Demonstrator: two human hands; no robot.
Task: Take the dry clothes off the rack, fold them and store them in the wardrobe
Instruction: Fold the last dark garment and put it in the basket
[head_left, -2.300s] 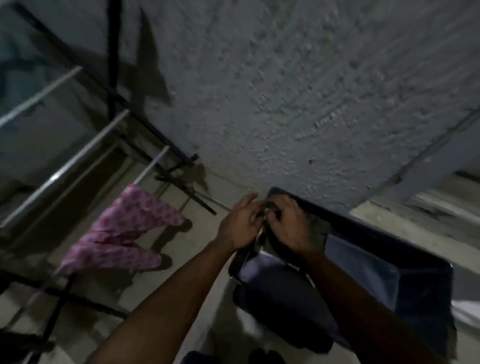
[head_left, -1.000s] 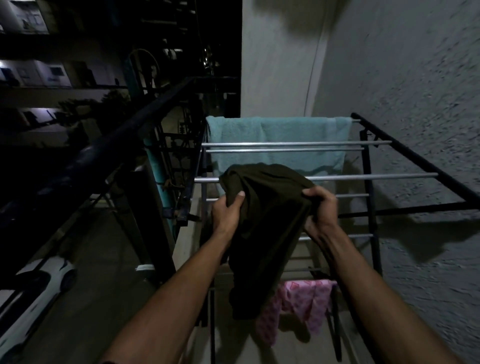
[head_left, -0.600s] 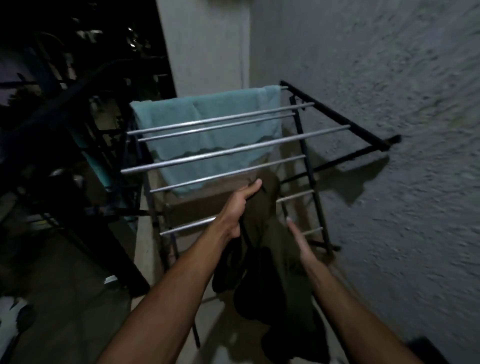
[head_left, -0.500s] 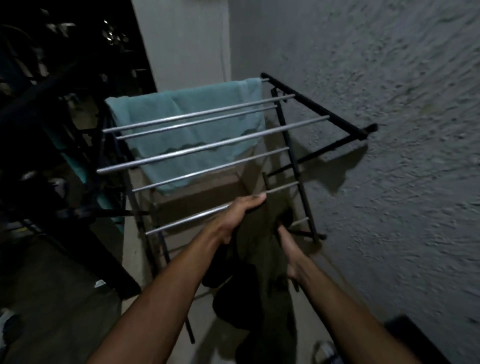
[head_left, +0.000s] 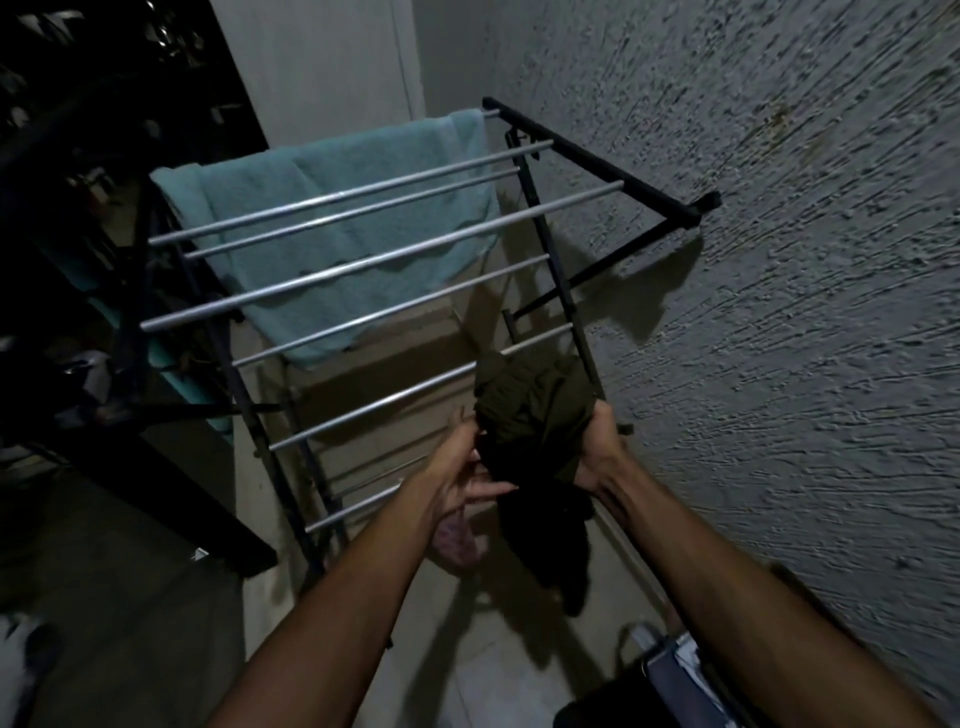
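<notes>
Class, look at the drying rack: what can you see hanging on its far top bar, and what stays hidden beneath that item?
A light teal towel drapes over the drying rack's far bar, hanging down behind the nearer silver rods. It covers that bar's middle and whatever lies directly behind it.

Now your right hand (head_left: 597, 447) closes on the dark green garment (head_left: 530, 415), bunching it up with your left hand (head_left: 457, 467).

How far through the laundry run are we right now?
Early on. Most rails of the rack are bare. In hand: both the left hand and right hand bunch up a dark green garment over the rack. Left: the teal towel hangs on the top rails, a pink garment sits low, and nothing is neatly folded or stored.
</notes>
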